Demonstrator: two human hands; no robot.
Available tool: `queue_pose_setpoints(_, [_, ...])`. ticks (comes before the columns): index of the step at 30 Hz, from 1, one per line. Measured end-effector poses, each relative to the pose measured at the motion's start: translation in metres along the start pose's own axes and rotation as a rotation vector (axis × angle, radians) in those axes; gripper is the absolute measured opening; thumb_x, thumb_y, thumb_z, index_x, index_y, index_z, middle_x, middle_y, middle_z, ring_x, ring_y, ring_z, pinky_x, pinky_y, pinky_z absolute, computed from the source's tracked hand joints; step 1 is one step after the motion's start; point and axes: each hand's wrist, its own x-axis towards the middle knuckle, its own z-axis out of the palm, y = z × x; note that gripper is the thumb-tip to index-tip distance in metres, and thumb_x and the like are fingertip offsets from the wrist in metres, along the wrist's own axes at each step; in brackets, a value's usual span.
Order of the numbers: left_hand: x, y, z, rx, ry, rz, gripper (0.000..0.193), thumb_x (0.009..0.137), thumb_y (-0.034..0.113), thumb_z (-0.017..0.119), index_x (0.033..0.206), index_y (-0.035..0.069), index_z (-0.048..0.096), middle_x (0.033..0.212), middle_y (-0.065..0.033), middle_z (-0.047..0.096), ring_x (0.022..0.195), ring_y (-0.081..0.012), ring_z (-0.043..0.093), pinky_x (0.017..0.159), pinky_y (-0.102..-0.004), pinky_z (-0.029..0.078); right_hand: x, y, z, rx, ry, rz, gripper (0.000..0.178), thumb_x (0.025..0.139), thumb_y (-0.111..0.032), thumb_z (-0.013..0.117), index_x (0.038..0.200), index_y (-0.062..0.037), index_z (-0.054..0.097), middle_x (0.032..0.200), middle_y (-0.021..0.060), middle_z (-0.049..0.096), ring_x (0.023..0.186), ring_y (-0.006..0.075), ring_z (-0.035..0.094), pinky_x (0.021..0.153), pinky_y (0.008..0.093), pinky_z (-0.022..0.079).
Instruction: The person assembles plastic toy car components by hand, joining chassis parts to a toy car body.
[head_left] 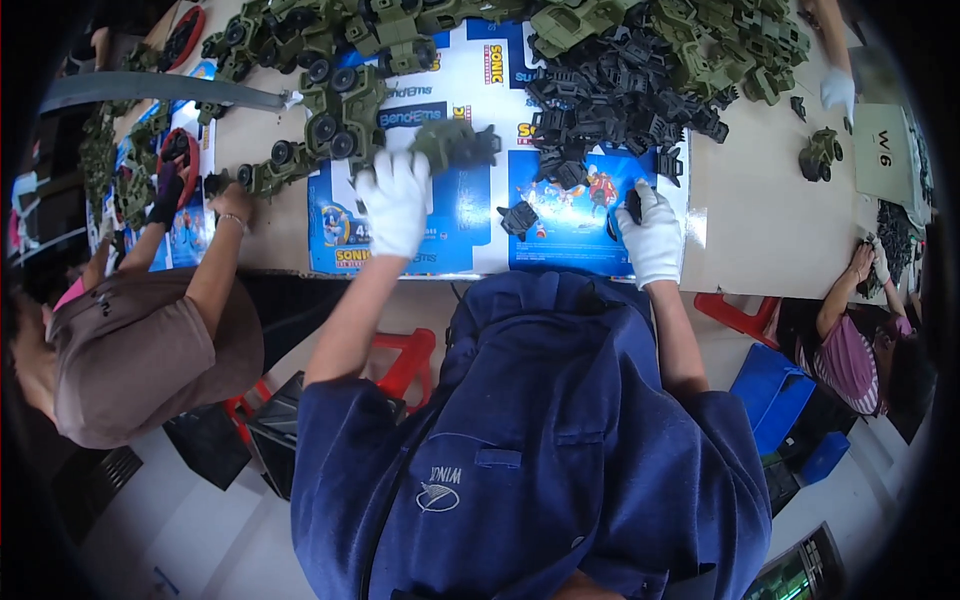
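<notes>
My left hand [394, 207], in a white glove, has its fingers closed on an olive-green toy vehicle [440, 146], which is smeared by motion. A black part [485, 146] shows at the vehicle's right end; whether it is attached I cannot tell. On the right, my gloved right hand [652, 237] grips a small black plastic part [633, 206] between thumb and fingers. Between my hands a loose black part [518, 218] lies on the blue printed cardboard [468, 232]. Just beyond my right hand is a heap of similar black parts [600, 105].
Green toy vehicles with black wheels [345, 105] line the table's left and far side. Green vehicle bodies [735, 45] are piled at the far right. Co-workers sit on both sides, one arm [215, 250] reaching in at left. Another vehicle [820, 155] stands near a box [885, 150].
</notes>
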Motion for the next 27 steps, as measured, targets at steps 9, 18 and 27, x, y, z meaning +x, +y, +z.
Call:
queue_pose_setpoints(9, [-0.082, 0.046, -0.030, -0.475, -0.145, -0.106, 0.048, 0.074, 0.021, 0.071, 0.119, 0.010, 0.057, 0.112, -0.0080, 0.057, 0.115, -0.0262, 0.052, 0.085, -0.0437, 0.041, 0.014, 0.000, 0.000, -0.001, 0.003, -0.062, 0.046, 0.080, -0.021, 0.076, 0.120, -0.0021, 0.064, 0.108, 0.0200, 0.066, 0.098, 0.0328, 0.066, 0.088, 0.0379, 0.052])
queue_pose_setpoints(18, [-0.033, 0.020, -0.005, -0.874, -0.775, -0.122, 0.107, 0.064, 0.035, 0.086, 0.148, 0.006, 0.028, 0.130, -0.0250, 0.054, 0.117, -0.0406, 0.056, 0.099, -0.0416, 0.047, 0.014, 0.027, -0.004, 0.039, 0.025, -0.208, 0.072, 0.064, -0.016, 0.086, 0.128, -0.0022, 0.058, 0.119, 0.0221, 0.063, 0.109, 0.0344, 0.062, 0.097, 0.0378, 0.048])
queue_pose_setpoints(27, [-0.028, 0.002, -0.016, -1.250, -0.847, -0.416, 0.097, 0.070, 0.024, 0.086, 0.148, 0.006, 0.031, 0.128, -0.0165, 0.060, 0.116, -0.0254, 0.060, 0.099, -0.0333, 0.048, 0.019, 0.016, -0.023, -0.276, -0.191, -0.305, 0.066, 0.073, -0.022, 0.077, 0.132, -0.0046, 0.055, 0.130, 0.0167, 0.059, 0.112, 0.0321, 0.061, 0.099, 0.0397, 0.047])
